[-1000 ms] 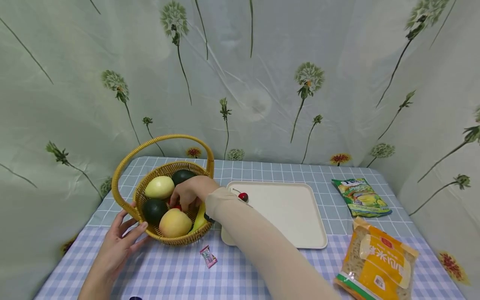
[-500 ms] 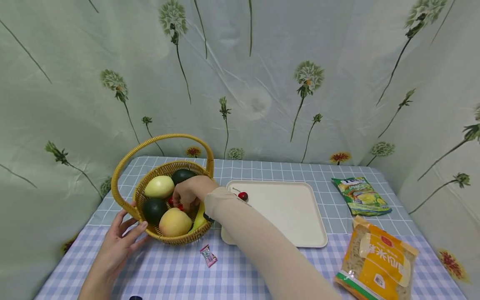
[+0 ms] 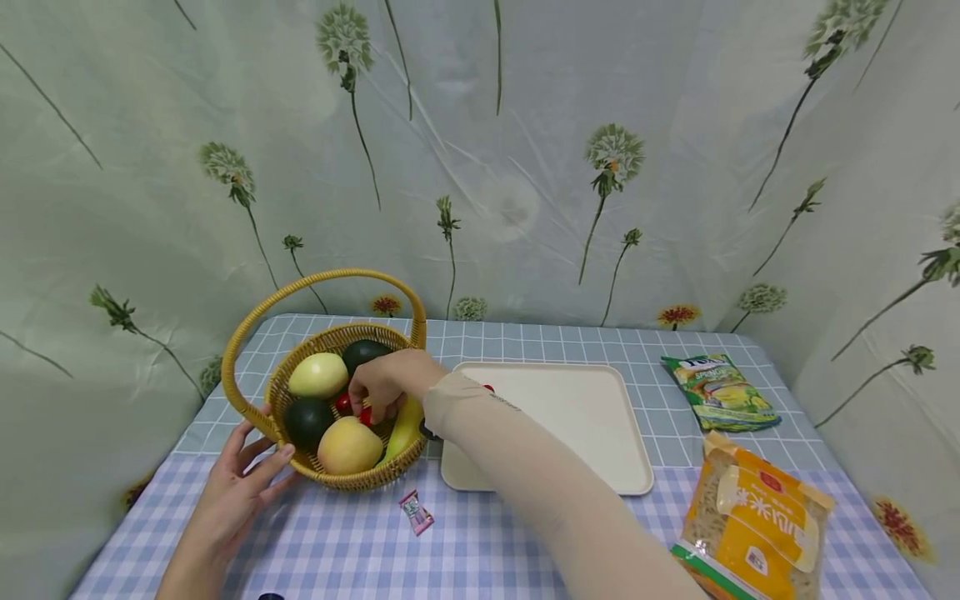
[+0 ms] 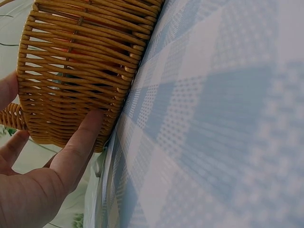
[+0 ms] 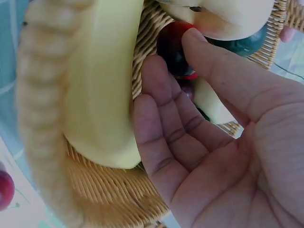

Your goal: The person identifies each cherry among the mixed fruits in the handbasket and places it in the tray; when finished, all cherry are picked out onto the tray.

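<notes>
In the head view, a wicker basket [image 3: 375,478] holds a pale green fruit [image 3: 318,375], two dark green fruits [image 3: 307,423], a peach [image 3: 350,446] and a banana [image 3: 406,427]. My right hand [image 3: 393,379] reaches inside it. In the right wrist view its thumb and index finger pinch a dark red cherry [image 5: 175,47], beside the banana. Another red fruit [image 3: 342,404] lies left of the fingertips. My left hand [image 3: 240,475] rests against the basket's left side near the handle base, with spread fingers touching the wickerwork [image 4: 90,61].
A cream tray [image 3: 570,425] lies right of the basket, with a cherry [image 3: 489,387] mostly hidden by the right sleeve. A small pink candy [image 3: 416,512] lies in front. A green snack bag [image 3: 722,392] and an orange pasta bag [image 3: 753,521] lie at the right.
The right hand has shifted slightly up and right within the basket, showing more banana. Its sleeve now covers most of the cherry on the tray. The left hand stays in place.
</notes>
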### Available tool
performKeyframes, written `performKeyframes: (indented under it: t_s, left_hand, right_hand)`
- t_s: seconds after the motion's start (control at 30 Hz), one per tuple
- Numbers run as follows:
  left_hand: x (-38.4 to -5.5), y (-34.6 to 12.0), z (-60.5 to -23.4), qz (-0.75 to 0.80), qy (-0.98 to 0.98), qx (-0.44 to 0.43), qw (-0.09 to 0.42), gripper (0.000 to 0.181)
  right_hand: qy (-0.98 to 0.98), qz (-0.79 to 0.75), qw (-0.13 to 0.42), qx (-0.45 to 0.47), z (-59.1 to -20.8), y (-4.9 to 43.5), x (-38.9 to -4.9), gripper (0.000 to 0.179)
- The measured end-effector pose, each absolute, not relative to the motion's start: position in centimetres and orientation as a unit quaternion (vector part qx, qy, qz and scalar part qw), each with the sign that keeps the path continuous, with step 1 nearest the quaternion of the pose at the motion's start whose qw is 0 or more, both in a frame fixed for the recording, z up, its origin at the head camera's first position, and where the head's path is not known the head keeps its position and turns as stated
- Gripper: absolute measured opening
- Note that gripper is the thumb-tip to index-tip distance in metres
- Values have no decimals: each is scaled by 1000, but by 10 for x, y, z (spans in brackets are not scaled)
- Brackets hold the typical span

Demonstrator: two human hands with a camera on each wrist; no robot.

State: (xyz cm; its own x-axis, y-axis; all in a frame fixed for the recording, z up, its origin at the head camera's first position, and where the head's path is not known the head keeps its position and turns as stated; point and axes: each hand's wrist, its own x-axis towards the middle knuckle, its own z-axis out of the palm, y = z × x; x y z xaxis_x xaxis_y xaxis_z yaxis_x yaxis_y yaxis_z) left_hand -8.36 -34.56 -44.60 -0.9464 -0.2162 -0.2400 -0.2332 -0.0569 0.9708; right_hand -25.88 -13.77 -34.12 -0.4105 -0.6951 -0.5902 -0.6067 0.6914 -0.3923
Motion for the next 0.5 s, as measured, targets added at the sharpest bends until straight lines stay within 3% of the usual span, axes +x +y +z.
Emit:
performKeyframes:
  t_s: [0.27,0.5]
  left_hand:
    - [-83,-345,-448,712,685,-155,3,75]
    - [-82,-346,-449,720,679,-145,-11,73]
  right_hand:
    - [838,-59,356,-409,-346,-127,-268,15]
    - [835,-68,293,-462,-341,-104,-277,19]
